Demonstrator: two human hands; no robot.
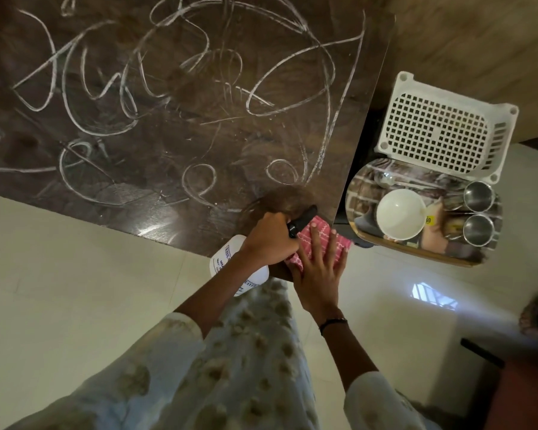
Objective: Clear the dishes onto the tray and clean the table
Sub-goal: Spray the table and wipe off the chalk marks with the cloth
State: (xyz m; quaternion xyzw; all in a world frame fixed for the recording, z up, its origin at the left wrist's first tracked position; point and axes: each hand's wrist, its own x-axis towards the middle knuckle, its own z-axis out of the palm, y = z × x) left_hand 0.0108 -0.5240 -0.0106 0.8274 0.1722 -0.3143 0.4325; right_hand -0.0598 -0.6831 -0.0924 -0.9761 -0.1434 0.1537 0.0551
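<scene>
Your left hand (269,240) grips the spray bottle (239,268) at the tabletop's (168,119) near right corner. Your right hand (319,268) presses flat, fingers straight, on the pink cloth (322,235) there. The tray (416,256), beside that edge, holds a white bowl (399,214) and two steel cups (478,197).

1. The floor (59,274) is laid with pale, glossy cream tiles.
2. A bright patch of window light (434,294) reflects on the tiles at right.
3. A wood-grain surface (479,41) fills the upper right corner.
4. Dark furniture (522,392), reddish-brown with a black edge, stands at the lower right.
5. The lighting is dim and warm.
</scene>
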